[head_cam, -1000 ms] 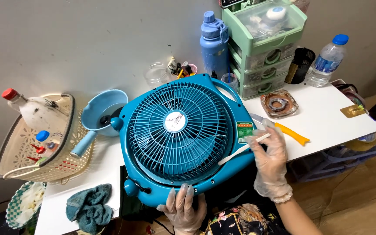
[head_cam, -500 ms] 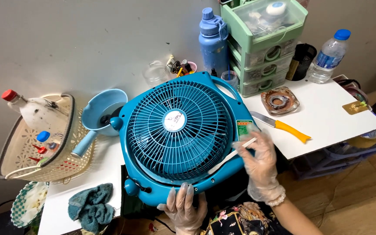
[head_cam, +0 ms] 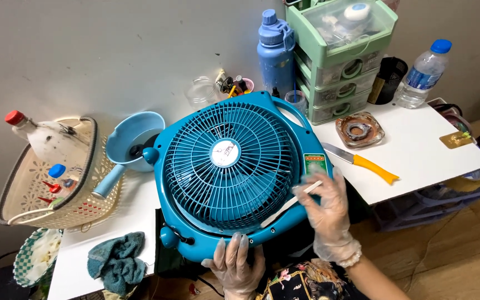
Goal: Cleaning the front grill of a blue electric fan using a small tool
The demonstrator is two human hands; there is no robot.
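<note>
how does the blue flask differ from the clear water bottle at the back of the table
The blue flask is opaque and solid blue; the clear water bottle is see-through with only a blue cap. The flask stands left of the green drawer unit, the bottle to its right. Both stand upright, capped, near the wall.

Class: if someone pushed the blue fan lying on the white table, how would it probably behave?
The blue fan would probably slide, not roll: it lies flat, grille up. Its near edge overhangs the white table, so it might tip toward the left hand that steadies it. Its thin plastic grille bars would likely flex under pressure.
</note>
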